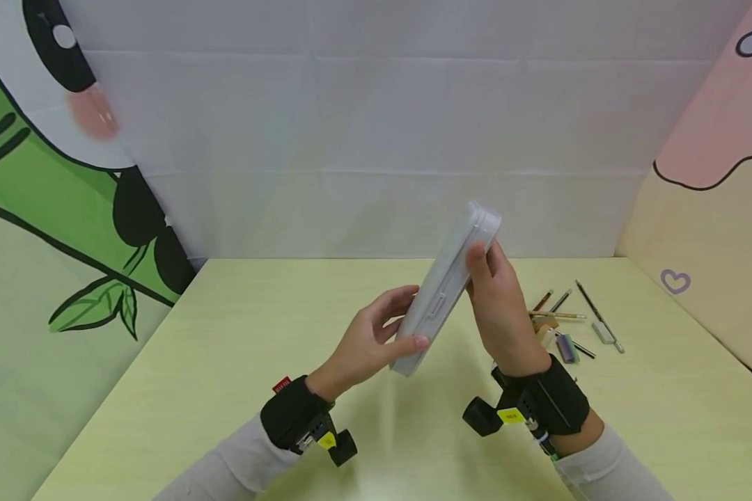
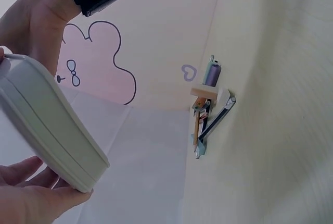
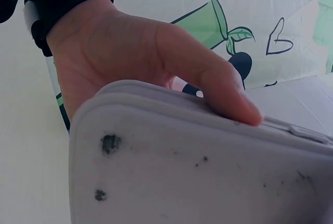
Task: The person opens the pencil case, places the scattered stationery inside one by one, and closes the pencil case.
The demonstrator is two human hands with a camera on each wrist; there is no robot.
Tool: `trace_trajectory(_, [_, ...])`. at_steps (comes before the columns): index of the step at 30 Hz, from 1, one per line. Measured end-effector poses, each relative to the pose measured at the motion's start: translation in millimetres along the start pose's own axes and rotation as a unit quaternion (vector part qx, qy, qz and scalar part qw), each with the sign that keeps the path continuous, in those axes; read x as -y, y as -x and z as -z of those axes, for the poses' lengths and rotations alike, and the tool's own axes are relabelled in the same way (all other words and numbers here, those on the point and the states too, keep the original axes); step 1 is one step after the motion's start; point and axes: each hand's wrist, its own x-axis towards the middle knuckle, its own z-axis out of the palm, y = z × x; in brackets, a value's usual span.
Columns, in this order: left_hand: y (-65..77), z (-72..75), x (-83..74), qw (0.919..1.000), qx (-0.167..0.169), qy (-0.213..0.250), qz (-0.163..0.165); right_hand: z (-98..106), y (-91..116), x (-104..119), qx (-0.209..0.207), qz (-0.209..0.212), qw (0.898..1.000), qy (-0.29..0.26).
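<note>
Both hands hold a closed white pencil case (image 1: 441,292) tilted above the table, its upper end leaning right in the head view. The left hand (image 1: 366,341) grips the lower end, thumb across the side with the clasp. On the upper end, the right hand (image 1: 504,313) has its thumb on the near side and fingers behind, partly hidden. Dark smudges mark a broad face of the pencil case (image 3: 171,166) in the right wrist view. The left wrist view shows one rounded end of the pencil case (image 2: 52,125) close up.
Right of the hands, several pencils (image 1: 592,309) lie loosely on the pale yellow table (image 1: 257,327). Among them are a purple eraser (image 1: 566,348) and a white-and-green block (image 1: 602,332). A white cloth wall (image 1: 351,139) stands behind, with printed panels at both sides.
</note>
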Motion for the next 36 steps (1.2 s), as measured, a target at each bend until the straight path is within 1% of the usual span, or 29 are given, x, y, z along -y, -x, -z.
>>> trace_trajectory(10, [2.4, -9.2, 3.7, 0.9997, -0.007, -0.024, 0.001, 1.0, 1.4, -1.0, -0.013, -0.006, 0.998, -0.058])
trace_trajectory(21, [5.2, -19.1, 4.7, 0.9993, -0.012, -0.035, 0.008, 2.9, 2.5, -6.2, -0.037, -0.013, 0.994, -0.099])
trace_trajectory(25, [6.1, -23.5, 5.2, 0.9993, -0.017, -0.034, 0.008, 4.3, 2.5, -8.7, -0.041, -0.007, 0.994, -0.105])
trace_trajectory(30, [8.3, -28.0, 6.8, 0.9992, -0.019, -0.031, 0.017, 5.0, 2.9, -10.5, -0.041, -0.002, 0.993, -0.106])
trace_trajectory(36, [9.2, -30.3, 11.2, 0.9992, -0.019, -0.028, 0.022, 5.5, 5.1, -12.3, -0.040, -0.001, 0.994, -0.105])
